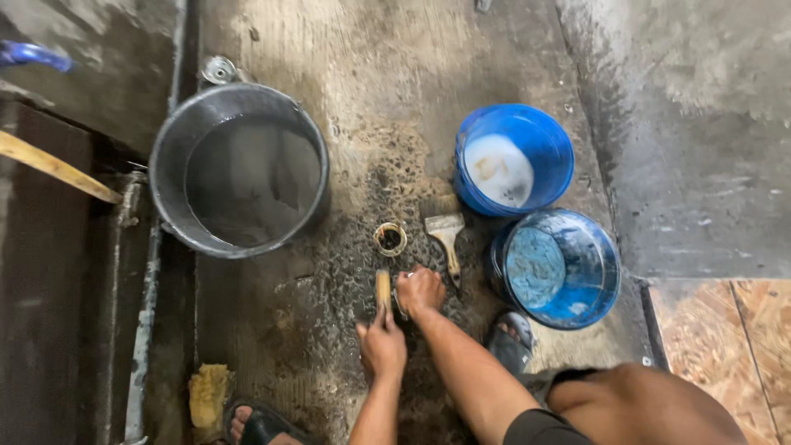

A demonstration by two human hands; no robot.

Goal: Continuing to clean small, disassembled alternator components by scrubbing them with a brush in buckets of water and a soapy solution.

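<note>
Two hands, left (381, 346) gripping one brush (383, 288), right (419, 290) clenched, near three buckets (239, 169).

Three buckets stand on the wet concrete floor (395, 99): one large grey bucket (239, 169) at ten o'clock and two blue buckets (512, 159) (557, 268) at two and three o'clock. Two brushes: a flat paintbrush (446, 235) and a wooden-handled brush (383, 290). One small round ring (390, 238). Two sandals (262, 423) (509, 342). One yellow sponge (208, 394).

No packages, labels, signs or screens show anywhere here; only plain unmarked containers stand on the wet concrete floor.
</note>
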